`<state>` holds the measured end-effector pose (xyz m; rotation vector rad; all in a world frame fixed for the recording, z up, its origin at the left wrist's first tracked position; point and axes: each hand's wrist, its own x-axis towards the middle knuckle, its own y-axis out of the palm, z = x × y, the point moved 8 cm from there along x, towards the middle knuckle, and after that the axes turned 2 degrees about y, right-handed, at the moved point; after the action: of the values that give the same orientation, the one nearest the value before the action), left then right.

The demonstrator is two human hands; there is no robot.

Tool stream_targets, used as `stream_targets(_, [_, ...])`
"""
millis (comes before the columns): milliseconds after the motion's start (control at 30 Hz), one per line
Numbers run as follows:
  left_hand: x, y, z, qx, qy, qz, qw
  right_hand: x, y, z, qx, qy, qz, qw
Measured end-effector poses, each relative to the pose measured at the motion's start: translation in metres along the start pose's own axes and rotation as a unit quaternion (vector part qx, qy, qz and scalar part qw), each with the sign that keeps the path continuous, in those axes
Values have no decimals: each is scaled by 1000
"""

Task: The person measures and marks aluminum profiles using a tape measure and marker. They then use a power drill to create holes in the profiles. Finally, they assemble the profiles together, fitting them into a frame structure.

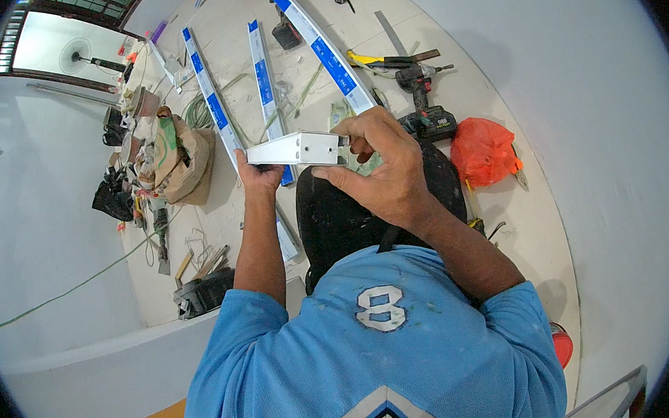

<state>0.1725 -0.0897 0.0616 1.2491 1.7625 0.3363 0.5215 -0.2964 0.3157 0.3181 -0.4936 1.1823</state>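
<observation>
In front of my knees I hold a short white box-shaped metal piece (290,149) with small holes near its right end and dark tabs sticking out there. My left hand (259,172) grips its left end from below. Curled around the right end, my right hand (387,161) has its thumb below and its fingers at the upper tab; part of the contact is hidden. Beyond my hands, long white metal profiles with blue film lie on the floor: a left one (207,85), a middle one (263,77) and a right one (322,49).
To the right lie a cordless impact driver (420,96), a yellow-handled tool (378,60) and a red plastic bag (483,152). A brown sack (189,157), green hose (197,111) and a dark toolbox (206,294) are at the left. White walls (612,148) border the floor.
</observation>
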Motion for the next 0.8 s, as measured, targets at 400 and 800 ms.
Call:
stream_targets(400, [13,-4,3,53,-2,14,998,-3,-3,-1,-8,-3,-5,1000])
stream_targets(800, [-7,0,14,-32,3,-53,998,-21,-13,-11,-118,-78,-64,988])
